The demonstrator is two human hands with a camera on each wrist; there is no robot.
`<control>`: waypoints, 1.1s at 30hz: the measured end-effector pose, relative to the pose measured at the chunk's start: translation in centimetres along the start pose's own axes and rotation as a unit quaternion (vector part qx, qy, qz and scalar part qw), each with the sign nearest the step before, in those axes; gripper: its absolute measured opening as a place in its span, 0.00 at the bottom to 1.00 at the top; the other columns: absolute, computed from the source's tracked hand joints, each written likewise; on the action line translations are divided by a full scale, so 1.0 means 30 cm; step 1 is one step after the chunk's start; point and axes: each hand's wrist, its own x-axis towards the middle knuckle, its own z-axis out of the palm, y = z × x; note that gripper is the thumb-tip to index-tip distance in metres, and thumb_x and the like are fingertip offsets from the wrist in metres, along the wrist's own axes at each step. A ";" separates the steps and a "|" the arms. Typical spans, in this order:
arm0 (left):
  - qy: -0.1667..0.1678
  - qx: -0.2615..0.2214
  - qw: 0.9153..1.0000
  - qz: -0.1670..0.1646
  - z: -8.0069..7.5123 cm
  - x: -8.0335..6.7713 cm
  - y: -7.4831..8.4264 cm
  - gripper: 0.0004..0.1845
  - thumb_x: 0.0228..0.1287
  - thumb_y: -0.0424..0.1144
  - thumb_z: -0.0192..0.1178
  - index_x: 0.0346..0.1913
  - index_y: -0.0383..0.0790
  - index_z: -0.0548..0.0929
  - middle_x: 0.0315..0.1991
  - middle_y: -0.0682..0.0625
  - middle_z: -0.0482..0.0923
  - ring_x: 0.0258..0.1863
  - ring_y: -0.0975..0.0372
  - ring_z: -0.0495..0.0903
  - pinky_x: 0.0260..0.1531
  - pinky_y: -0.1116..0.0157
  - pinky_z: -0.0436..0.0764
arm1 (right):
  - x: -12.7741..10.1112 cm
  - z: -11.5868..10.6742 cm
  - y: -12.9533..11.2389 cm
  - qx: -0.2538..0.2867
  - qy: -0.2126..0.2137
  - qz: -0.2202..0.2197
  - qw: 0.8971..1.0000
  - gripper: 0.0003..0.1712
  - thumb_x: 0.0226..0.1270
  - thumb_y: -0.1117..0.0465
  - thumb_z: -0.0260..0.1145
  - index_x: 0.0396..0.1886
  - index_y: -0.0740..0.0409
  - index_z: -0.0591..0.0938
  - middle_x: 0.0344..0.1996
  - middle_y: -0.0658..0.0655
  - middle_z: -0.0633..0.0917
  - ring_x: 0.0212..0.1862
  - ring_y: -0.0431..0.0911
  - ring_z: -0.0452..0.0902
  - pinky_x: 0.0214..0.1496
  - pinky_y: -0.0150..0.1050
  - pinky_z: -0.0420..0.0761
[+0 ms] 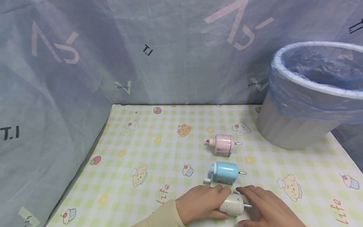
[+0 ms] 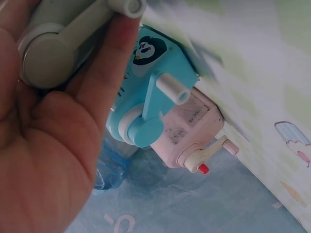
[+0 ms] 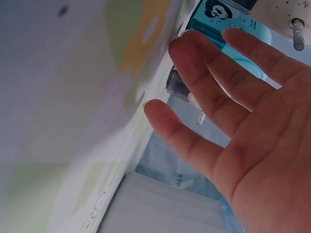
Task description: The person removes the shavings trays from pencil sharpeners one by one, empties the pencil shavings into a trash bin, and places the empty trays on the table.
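Three sharpeners lie in a row; left hand (image 1: 202,204) grips the cream sharpener (image 1: 233,205), right hand (image 1: 266,206) rests flat, fingers straight.

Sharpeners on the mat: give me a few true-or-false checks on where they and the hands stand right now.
1. The left hand grips the white sharpener. True.
2. The right hand holds the blue sharpener. False: its fingers are straight, beside the white one.
3. The pink sharpener lies farthest from the person. True.
4. The bin stands at the mat's left. False: it stands at the right.
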 end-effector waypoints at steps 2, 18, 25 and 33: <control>0.003 0.003 1.000 0.002 -0.002 -0.001 -0.001 0.28 0.66 0.60 0.72 0.56 0.46 0.76 0.37 0.59 0.78 0.26 0.75 0.72 0.28 0.77 0.73 | -0.001 0.001 0.001 -0.002 0.003 -0.003 1.000 0.48 0.58 0.25 0.74 0.68 0.52 0.81 0.56 0.41 0.84 0.52 0.37 0.82 0.47 0.42 0.84; 0.016 -0.037 0.999 -0.001 -0.023 -0.019 -0.019 0.25 0.68 0.59 0.72 0.54 0.48 0.76 0.39 0.61 0.79 0.30 0.76 0.72 0.32 0.77 0.74 | 0.003 0.002 0.001 -0.008 0.012 -0.019 1.000 0.48 0.59 0.25 0.74 0.68 0.51 0.81 0.55 0.41 0.85 0.50 0.36 0.83 0.46 0.43 0.85; 0.019 -0.029 0.999 0.008 -0.050 -0.029 -0.019 0.26 0.68 0.61 0.71 0.55 0.49 0.76 0.40 0.62 0.78 0.31 0.76 0.70 0.31 0.78 0.70 | 0.005 -0.009 -0.028 0.052 0.040 -0.045 0.997 0.45 0.57 0.33 0.80 0.69 0.49 0.79 0.56 0.36 0.84 0.51 0.33 0.83 0.45 0.38 0.84; 0.035 -0.060 0.997 0.015 -0.091 -0.044 -0.017 0.24 0.69 0.60 0.71 0.54 0.49 0.77 0.38 0.64 0.76 0.30 0.78 0.68 0.31 0.80 0.67 | 0.005 -0.042 -0.090 0.098 0.057 -0.017 0.993 0.44 0.58 0.36 0.82 0.73 0.33 0.74 0.59 0.30 0.81 0.54 0.32 0.82 0.48 0.38 0.84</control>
